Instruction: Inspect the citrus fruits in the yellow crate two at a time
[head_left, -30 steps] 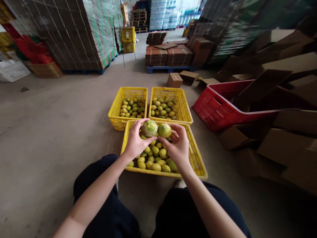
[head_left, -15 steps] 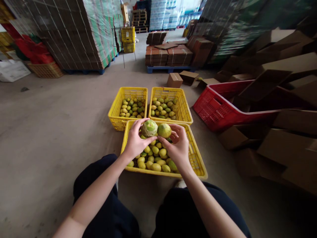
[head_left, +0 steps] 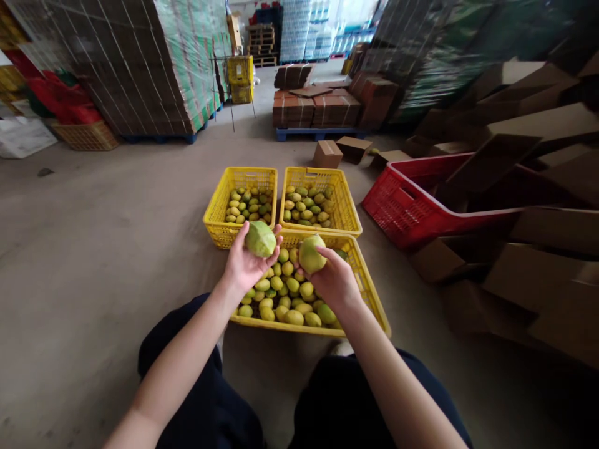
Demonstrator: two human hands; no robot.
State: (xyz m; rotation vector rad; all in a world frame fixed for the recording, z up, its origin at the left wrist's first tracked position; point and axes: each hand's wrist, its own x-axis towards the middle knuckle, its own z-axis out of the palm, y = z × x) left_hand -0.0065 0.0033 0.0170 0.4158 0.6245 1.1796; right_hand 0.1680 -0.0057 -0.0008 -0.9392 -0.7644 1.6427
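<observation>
In my left hand [head_left: 242, 269] rests a green lemon [head_left: 261, 239], with the thumb on its left side and the fingertips curled up at its right. My right hand [head_left: 337, 284] grips a yellow-green lemon [head_left: 311, 254], thumb on top. The two lemons are apart, both held above the front yellow crate [head_left: 290, 328]. That crate holds many yellow and greenish lemons [head_left: 294, 316] in a loose layer. My hands and forearms hide part of its far end and right side.
Two more yellow crates, left [head_left: 216, 209] and right [head_left: 349, 209], stand behind with lemons inside. A red crate [head_left: 388, 199] among cardboard boxes [head_left: 538, 268] is at the right. Flattened cartons [head_left: 334, 109] lie on a blue pallet beyond. Wrapped stacks [head_left: 135, 68] stand at the back left.
My hands have drawn apart, separating the two lemons that were side by side. Both lemons have turned in my fingers, the left one tipped over to another face.
</observation>
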